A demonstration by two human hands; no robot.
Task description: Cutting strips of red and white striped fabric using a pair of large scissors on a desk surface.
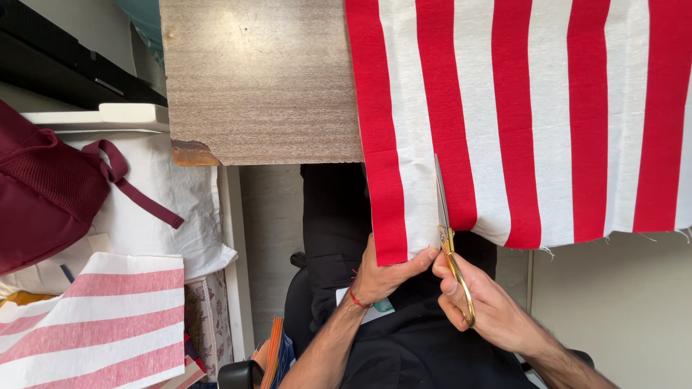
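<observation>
The red-and-white striped fabric hangs off the wooden table, its raw edge reaching down to your fingers. Your right hand has its fingers closed through the handles of the gold scissors, whose blades run up into a white stripe above them. Your left hand pinches the fabric's edge just beside the blades.

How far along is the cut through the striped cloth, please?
Barely begun: the scissors have entered the cloth at its frayed hem, in a white stripe. In hand: the right hand works the scissors, the left hand pinches the hem. Left: nearly the whole stripe beyond the blades.
</observation>
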